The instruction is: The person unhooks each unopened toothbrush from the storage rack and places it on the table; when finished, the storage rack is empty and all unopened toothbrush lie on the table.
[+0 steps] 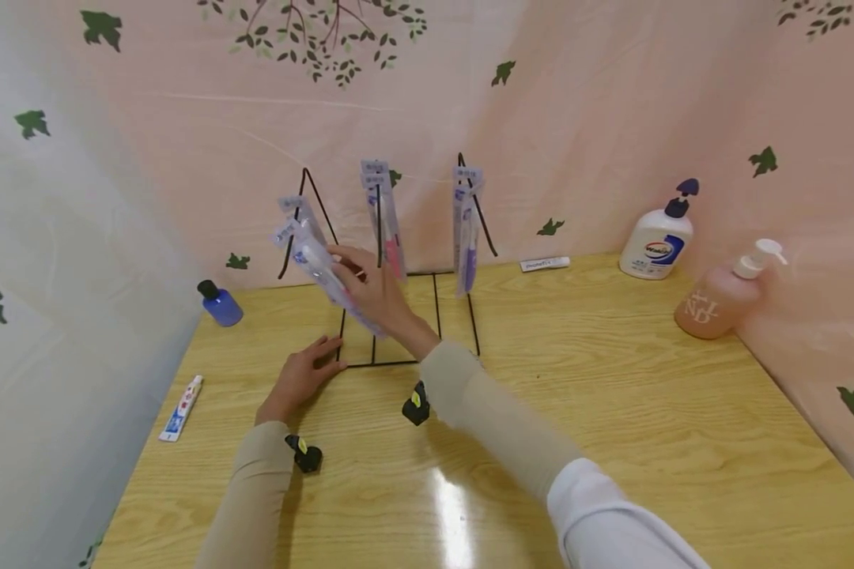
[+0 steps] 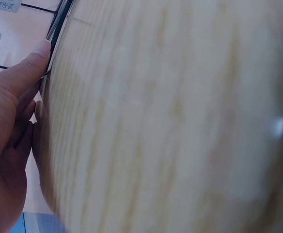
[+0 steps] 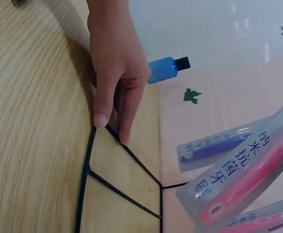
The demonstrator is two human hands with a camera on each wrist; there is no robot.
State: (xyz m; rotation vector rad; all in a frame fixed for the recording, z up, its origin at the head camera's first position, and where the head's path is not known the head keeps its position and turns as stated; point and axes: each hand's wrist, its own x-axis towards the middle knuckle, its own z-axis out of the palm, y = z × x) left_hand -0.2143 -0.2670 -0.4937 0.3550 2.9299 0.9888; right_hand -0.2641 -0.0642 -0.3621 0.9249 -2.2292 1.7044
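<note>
Head view: my right hand [image 1: 370, 294] is gripping toothbrush packs [image 1: 313, 257] just above the wire rack [image 1: 406, 316], while my left hand [image 1: 300, 378], fingers straight, is pressing the rack's front corner. Right wrist view: one pack [image 3: 243, 182] is reading 纳米抗菌牙刷. Bare table [image 1: 648, 411] is stretching rightward toward two pump bottles [image 1: 658, 237].

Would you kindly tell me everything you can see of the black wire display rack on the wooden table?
The thin black wire rack stands upright near the back of the light wooden table. Its flat rectangular base frame lies on the tabletop; slanted rods rise to pegs carrying clear toothbrush packets. The left hand presses the base's front left corner with straight fingers, while the right hand grips a packet at the left peg.
</note>
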